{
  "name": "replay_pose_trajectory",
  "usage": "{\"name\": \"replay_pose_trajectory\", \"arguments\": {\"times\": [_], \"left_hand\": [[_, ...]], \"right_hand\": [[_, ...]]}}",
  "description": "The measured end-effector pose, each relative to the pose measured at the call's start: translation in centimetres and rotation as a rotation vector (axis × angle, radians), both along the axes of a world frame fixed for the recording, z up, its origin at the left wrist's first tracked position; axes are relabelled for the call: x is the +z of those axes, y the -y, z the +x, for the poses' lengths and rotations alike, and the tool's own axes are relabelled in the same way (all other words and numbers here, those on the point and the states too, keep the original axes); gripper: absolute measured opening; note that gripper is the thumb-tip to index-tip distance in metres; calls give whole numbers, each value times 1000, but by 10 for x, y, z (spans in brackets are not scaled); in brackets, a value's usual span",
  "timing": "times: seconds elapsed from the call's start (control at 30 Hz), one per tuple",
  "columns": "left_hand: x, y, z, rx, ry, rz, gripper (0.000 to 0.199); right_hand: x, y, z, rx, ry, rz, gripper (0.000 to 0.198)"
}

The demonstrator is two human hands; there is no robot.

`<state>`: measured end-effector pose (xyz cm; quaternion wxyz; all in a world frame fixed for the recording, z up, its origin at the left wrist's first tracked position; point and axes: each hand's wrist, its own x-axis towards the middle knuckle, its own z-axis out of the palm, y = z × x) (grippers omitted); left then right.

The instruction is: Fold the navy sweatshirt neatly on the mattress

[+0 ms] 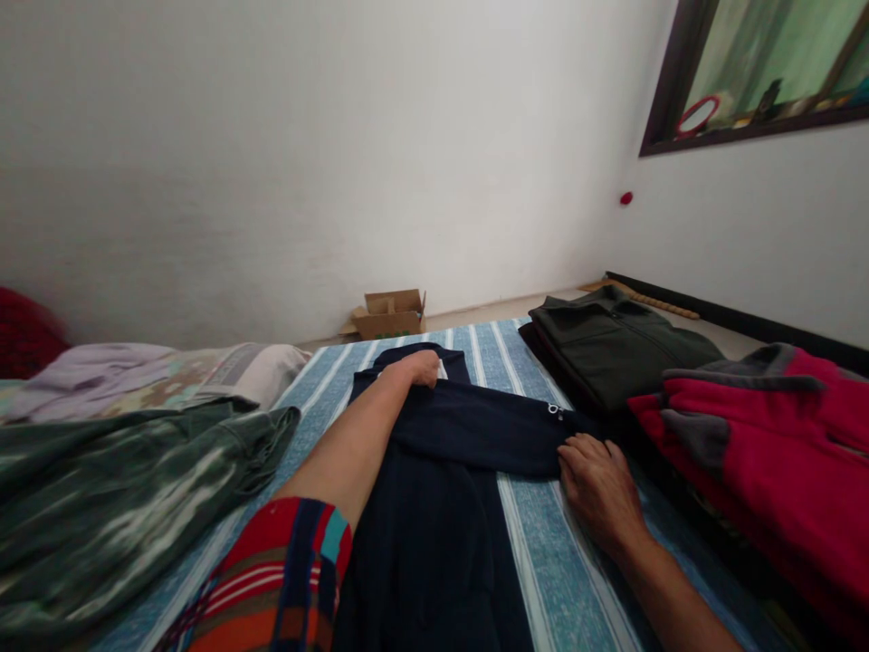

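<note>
A dark navy long-sleeved top (434,543) lies lengthwise in front of me, its collar end at the far side. One part, apparently a sleeve, stretches across to the right and bears a small white mark. My left hand (422,367) reaches forward and is closed on the cloth near the collar, where a bit of white shows. At the right end of the stretched part, my right hand (601,484) has its curled fingers on the dark edge. Its fingertips are partly hidden by the hand.
Under the top is a blue-and-white striped sheet (526,543). Folded clothes are stacked at right: a dark green jacket (617,340) and a pink-and-grey one (794,462). Green trousers (136,507) and pale clothes (169,376) lie at left. A cardboard box (388,317) stands beyond.
</note>
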<state>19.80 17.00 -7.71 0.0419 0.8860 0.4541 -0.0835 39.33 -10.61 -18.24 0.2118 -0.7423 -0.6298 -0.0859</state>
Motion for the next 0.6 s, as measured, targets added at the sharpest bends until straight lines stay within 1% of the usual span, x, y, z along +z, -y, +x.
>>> {"name": "replay_pose_trajectory", "arguments": {"times": [0.1, 0.23, 0.37, 0.5, 0.6], "left_hand": [[0, -1, 2, -18, -95, -27, 17], [2, 0, 4, -47, -152, -34, 21], [6, 2, 6, -61, -162, -41, 27], [7, 2, 3, -34, -152, -15, 19], [5, 3, -4, 5, -108, 38, 19]], "right_hand": [[1, 1, -1, -10, -3, 2, 24], [1, 1, 1, 1, -9, -12, 25], [1, 1, 1, 0, -7, -19, 25], [4, 2, -2, -17, -19, -9, 25], [4, 2, -2, -11, -16, 4, 24]]}}
